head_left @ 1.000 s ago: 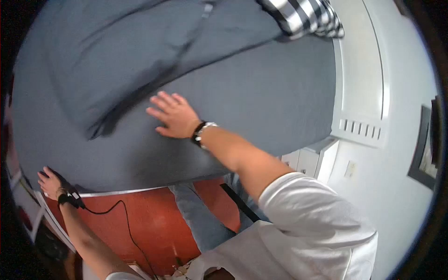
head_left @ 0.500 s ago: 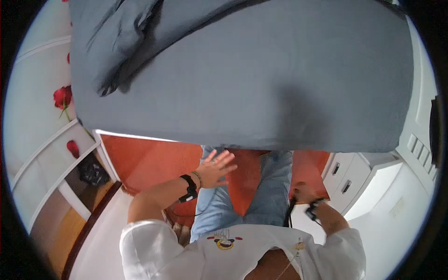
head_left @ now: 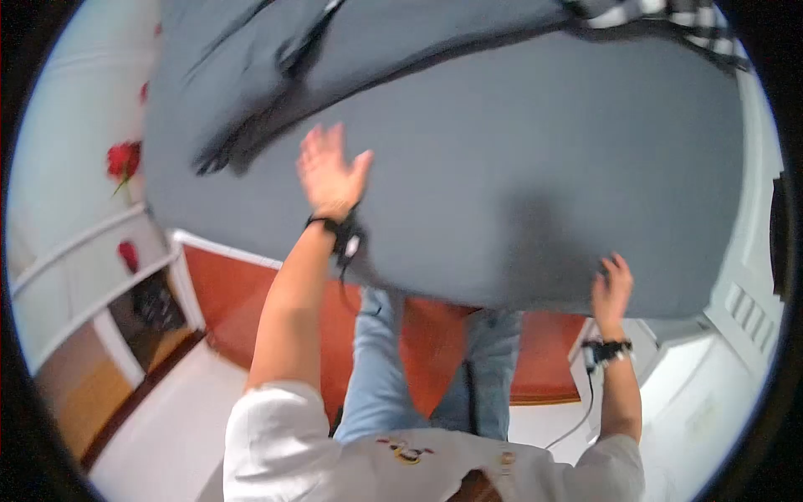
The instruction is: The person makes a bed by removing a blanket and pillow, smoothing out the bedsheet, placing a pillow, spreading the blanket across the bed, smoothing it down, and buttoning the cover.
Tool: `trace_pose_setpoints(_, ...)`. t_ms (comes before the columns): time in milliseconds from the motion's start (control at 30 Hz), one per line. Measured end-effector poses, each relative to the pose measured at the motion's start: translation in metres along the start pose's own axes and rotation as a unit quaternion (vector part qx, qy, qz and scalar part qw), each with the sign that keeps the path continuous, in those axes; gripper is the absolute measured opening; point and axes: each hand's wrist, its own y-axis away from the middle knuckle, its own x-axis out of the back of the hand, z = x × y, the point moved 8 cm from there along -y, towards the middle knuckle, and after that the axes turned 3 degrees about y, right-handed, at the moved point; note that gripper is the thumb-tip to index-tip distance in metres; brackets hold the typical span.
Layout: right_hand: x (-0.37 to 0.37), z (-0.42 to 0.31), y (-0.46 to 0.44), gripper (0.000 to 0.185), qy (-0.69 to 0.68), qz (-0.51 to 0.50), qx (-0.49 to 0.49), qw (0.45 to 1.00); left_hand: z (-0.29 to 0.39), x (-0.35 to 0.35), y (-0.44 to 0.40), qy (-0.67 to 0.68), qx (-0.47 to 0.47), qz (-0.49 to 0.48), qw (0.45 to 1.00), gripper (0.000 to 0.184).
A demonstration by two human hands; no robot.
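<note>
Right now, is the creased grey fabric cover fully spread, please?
No; the cover stops at a slanting edge, leaving smooth grey bedsheet uncovered.

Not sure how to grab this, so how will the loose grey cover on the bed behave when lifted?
The grey cover is probably floppy, since it lies in soft folds and creases. Its bunched corner would likely sag rather than hold a shape. It may slide fairly easily, as the bed surface beside it looks smooth.

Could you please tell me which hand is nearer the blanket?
The left hand, close to the blanket; the right hand is farther, at the near bed edge.
</note>
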Motion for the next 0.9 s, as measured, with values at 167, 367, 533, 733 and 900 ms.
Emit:
trace_pose_setpoints(167,0.01,-0.143,-0.138,0.041,-0.062,0.071,0.186,0.978,-0.083,-0.018,0.036,-0.093,0.138,-0.018,0.986,0.07)
trace_pose_setpoints(367,-0.012,-0.225,-0.232,0.049,-0.065,0.105,0.27,0.955,0.091,0.003,-0.021,0.053,-0.042,0.091,0.994,0.062)
trace_pose_setpoints(533,0.063,0.049,-0.233,0.049,0.11,0.164,-0.063,0.978,0.33,-0.015,-0.042,0.094,-0.154,0.011,0.983,0.067)
trace_pose_setpoints(733,0.122,0.38,0.002,0.053,0.2,-0.022,-0.508,0.837,0.408,-0.055,-0.01,0.051,-0.152,-0.061,0.985,0.08)
trace_pose_setpoints(900,0.141,0.239,-0.199,0.045,0.013,0.092,-0.179,0.979,0.411,-0.065,-0.01,0.007,-0.141,-0.044,0.989,0.081)
